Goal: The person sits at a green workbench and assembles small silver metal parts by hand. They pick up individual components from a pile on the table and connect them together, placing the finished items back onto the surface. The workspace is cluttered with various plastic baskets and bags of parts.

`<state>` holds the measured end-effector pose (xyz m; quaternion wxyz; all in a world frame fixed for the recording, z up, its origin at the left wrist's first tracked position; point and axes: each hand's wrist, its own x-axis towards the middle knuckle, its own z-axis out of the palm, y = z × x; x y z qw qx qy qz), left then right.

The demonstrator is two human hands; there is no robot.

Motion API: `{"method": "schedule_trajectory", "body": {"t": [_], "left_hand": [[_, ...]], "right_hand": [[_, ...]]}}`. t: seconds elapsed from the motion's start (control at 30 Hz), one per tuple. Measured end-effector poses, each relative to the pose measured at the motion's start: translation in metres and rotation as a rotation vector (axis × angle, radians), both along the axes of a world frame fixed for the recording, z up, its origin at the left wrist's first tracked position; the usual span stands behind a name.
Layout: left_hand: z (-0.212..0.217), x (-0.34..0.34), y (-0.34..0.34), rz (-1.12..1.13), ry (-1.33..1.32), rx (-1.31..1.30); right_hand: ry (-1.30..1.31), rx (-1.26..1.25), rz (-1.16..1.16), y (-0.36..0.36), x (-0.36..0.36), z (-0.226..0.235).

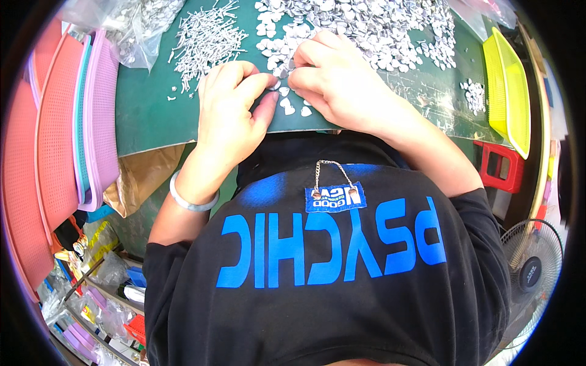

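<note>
Head view: the left hand (235, 100) and right hand (332, 76) meet over the green desk (152, 116), near its front edge, with a small silvery heart-shaped piece (276, 85) in the narrow space between their fingertips. It lies to the right of the left hand and to the left of the right hand. The left hand is the nearer of the 2: its index finger and thumb come close together at the piece, though I cannot tell whether they pinch it. The right hand is curled, its fingertips just beside the piece; whether they grip anything is hidden. The piece is partly covered, so its long axis cannot be read.

Just nearer the body, a few loose hearts (289, 111) lie on the desk, apart from each other or nearly touching. Beyond the right hand spreads a big heap of similar hearts (390, 33); beyond the left hand sits a tangled pile of thin metal pins (210, 39), well apart from the piece
</note>
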<state>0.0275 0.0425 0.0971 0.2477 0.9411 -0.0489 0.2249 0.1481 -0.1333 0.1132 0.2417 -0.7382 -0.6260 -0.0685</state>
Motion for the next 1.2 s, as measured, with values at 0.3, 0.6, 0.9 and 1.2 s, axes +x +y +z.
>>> {"method": "schedule_trajectory", "body": {"t": [0.3,0.6,0.9,1.2], "left_hand": [[-0.004,-0.004,0.004,0.059,0.026,-0.096],[-0.003,-0.002,0.003,0.061,0.035,-0.114],[-0.001,-0.008,0.008,0.069,0.054,-0.103],[0.005,-0.017,0.011,0.068,0.078,-0.098]], "right_hand": [[0.104,-0.043,-0.015,-0.016,0.009,0.009],[0.049,-0.032,0.02,-0.01,0.005,0.004],[0.037,-0.07,-0.038,-0.006,0.0,0.008],[0.046,-0.072,0.005,-0.002,-0.003,0.009]]}}
